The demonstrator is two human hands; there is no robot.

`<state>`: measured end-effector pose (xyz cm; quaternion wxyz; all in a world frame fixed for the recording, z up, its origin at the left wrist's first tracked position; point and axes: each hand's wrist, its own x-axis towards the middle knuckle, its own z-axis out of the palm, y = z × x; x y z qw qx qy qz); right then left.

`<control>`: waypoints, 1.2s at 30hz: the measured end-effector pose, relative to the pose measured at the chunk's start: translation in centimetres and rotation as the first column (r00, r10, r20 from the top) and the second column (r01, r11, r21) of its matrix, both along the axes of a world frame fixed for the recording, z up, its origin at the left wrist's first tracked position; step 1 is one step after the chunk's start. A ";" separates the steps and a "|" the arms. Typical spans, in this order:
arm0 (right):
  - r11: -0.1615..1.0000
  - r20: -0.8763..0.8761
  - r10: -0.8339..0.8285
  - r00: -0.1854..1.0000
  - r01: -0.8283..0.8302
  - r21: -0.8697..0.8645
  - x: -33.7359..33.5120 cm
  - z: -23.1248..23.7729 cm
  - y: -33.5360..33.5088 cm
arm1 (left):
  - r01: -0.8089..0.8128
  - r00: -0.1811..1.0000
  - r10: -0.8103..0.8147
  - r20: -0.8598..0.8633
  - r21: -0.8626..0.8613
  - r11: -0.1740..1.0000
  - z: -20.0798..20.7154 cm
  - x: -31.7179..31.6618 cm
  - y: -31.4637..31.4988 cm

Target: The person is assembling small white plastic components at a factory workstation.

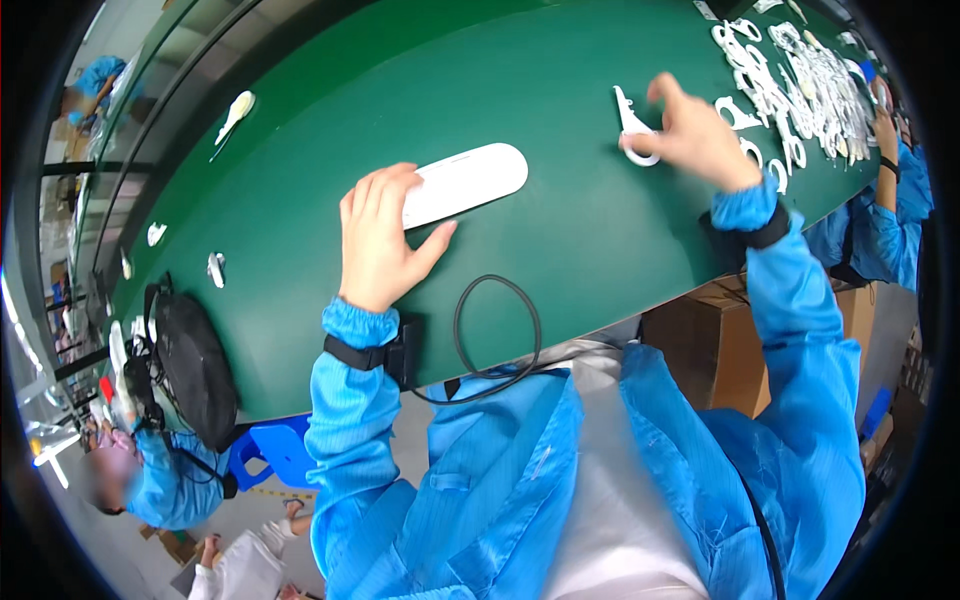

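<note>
A long white plastic case (pixel 470 180) with rounded ends lies on the green table, slightly left of the middle. My left hand (pixel 378 235) is on its left end, fingers over the top and thumb along the near edge; the covered end is hidden. To the right lies a white plastic piece (pixel 630 118) with a ring at its near end and a narrow tapering arm. Over that ring is my right hand (pixel 700 135), thumb and forefinger apart, the thumb overlapping the ring. Whether the thumb touches it, I cannot tell.
Many similar white ring pieces (pixel 755 75) are heaped at the far right, near a co-worker's arm (pixel 885 165). A white-handled tool (pixel 238 108) lies far left, a black bag (pixel 190 360) near left. A black cable (pixel 535 310) loops over the near edge.
</note>
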<state>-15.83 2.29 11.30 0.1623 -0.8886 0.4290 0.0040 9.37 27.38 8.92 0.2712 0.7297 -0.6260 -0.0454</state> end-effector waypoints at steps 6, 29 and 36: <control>0.916 0.168 0.359 0.918 -0.313 -0.250 -0.4 -2.1 2.4 | -0.001 0.998 0.003 0.055 -0.040 0.999 0.4 0.6 1.0; 0.869 0.592 0.485 0.644 -0.434 -0.239 8.3 -2.6 10.7 | 0.113 0.969 -0.074 0.236 -0.157 0.981 0.9 1.1 -2.3; 0.856 0.538 0.500 0.679 -0.481 -0.189 8.3 -3.4 10.7 | 0.031 0.999 -0.028 0.042 -0.095 0.995 -0.2 0.6 -2.7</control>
